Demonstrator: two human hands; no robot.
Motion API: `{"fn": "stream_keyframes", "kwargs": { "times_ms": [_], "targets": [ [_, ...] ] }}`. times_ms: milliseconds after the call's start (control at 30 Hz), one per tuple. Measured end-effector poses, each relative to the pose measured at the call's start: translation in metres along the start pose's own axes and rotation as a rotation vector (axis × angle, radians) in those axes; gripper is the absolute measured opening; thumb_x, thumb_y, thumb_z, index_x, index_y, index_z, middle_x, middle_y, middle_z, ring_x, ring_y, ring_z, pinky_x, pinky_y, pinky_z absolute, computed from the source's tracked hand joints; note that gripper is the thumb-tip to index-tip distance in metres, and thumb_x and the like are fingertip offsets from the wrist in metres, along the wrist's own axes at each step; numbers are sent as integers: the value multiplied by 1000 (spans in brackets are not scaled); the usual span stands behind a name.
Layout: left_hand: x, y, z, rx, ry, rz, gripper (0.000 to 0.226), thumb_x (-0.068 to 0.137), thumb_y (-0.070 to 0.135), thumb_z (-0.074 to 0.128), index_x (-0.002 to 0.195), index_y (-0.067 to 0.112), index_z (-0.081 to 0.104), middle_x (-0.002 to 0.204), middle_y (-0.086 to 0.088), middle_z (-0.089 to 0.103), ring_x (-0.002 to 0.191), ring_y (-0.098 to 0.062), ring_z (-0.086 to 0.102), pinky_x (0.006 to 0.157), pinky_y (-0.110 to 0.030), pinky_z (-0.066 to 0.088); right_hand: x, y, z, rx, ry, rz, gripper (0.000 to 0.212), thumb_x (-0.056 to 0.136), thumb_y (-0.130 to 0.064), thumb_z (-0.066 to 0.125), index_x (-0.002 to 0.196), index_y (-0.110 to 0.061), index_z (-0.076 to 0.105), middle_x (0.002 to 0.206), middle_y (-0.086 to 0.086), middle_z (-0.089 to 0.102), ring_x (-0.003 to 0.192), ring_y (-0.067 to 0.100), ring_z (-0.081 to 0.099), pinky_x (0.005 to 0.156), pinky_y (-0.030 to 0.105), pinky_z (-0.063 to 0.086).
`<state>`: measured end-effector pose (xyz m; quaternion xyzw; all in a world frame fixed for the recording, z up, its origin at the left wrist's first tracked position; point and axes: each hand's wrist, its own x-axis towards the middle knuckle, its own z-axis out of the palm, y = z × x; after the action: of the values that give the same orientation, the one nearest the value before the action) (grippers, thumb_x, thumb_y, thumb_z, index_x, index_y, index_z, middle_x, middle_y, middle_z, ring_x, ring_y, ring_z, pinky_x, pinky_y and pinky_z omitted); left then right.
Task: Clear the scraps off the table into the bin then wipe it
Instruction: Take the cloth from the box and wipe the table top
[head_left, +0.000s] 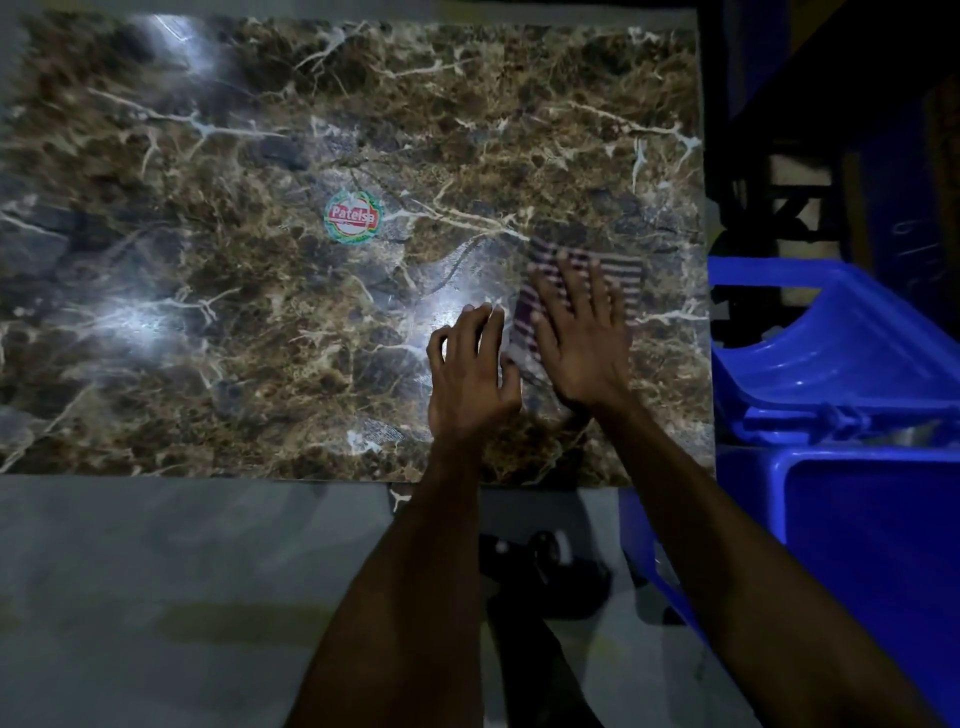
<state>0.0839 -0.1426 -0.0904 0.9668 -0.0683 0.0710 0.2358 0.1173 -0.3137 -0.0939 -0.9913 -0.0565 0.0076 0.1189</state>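
On table, right hand spread flat on striped cloth, left hand relaxed, blue bin beside.

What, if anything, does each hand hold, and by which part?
Neither has a grip. The right hand presses flat on the striped cloth, fingers straight; the left hand rests fingertips on the table.

Setting: dim domestic or utility room; marble-patterned worktop, blue plastic bin, bare grey floor.
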Motion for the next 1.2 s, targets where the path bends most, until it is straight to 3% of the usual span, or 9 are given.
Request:
{"fn": "stream_keyframes", "kwargs": {
  "times_ms": [167, 300, 433, 533, 700, 767, 967, 1067, 1200],
  "targets": [
    [-2, 0, 0, -1, 69, 45, 47, 89, 17, 60, 134, 7, 62, 143, -13, 56, 139, -30, 48, 112, -54, 33, -38, 14, -11, -34, -88, -155, 57, 110, -44, 30, 165, -35, 20, 175, 0, 12, 162, 28, 5, 127, 55, 16],
    [1, 3, -7, 22, 1, -128, 51, 83, 26, 61, 133, 15, 63, 145, -15, 52, 142, -36, 41, 118, -57, 24, -26, 13, -14, -17, -24, 151, 56, 111, -48, 26, 165, -38, 19, 175, -2, 12, 162, 28, 5, 127, 55, 16],
    [2, -3, -13, -29, -16, -117, 47, 94, 28, 51, 139, 19, 60, 148, -8, 53, 139, -29, 45, 115, -52, 30, 23, -26, -3, -43, 24, 353, 55, 111, -52, 20, 165, -40, 17, 175, -1, 13, 161, 29, 7, 128, 55, 12],
    [15, -35, -21, -70, -89, -71, 46, 93, 24, 54, 138, 20, 60, 143, -2, 57, 126, -23, 54, 103, -45, 40, 29, -56, 8, -67, 20, 167, 54, 113, -45, 29, 165, -31, 24, 174, 5, 17, 161, 32, 9, 126, 57, 16],
    [46, -103, -54, -40, -230, 279, 41, 93, 23, 51, 134, 21, 59, 138, -1, 56, 125, -26, 52, 97, -42, 39, -25, -67, 4, -54, -82, -29, 55, 112, -42, 31, 165, -32, 23, 175, 1, 13, 162, 28, 5, 127, 54, 16],
    [60, -127, -65, 22, -207, 233, 38, 95, 22, 53, 133, 24, 58, 137, 2, 54, 123, -24, 51, 97, -41, 38, -32, -56, -4, -62, -117, -29, 55, 111, -45, 29, 165, -35, 22, 175, 0, 13, 162, 27, 6, 127, 55, 17],
    [73, -149, -72, 87, -145, 97, 32, 97, 25, 48, 128, 25, 55, 137, 6, 52, 120, -23, 48, 97, -41, 36, 35, -74, 0, -51, -9, 325, 56, 111, -51, 21, 165, -37, 19, 175, 1, 13, 161, 30, 6, 126, 58, 15],
    [72, -147, -69, 82, -131, 72, 33, 98, 26, 45, 129, 22, 56, 138, 4, 53, 120, -24, 50, 96, -41, 36, 59, -104, 11, -62, 1, 250, 56, 112, -49, 25, 166, -35, 19, 175, 2, 13, 161, 31, 5, 128, 55, 11],
    [71, -148, -69, 97, -76, 4, 34, 101, 26, 43, 131, 19, 57, 140, 2, 54, 124, -23, 50, 97, -41, 36, 25, -128, 16, -60, -59, 28, 55, 113, -44, 30, 166, -32, 20, 175, 3, 10, 162, 29, 3, 128, 53, 12]
  ]
}}
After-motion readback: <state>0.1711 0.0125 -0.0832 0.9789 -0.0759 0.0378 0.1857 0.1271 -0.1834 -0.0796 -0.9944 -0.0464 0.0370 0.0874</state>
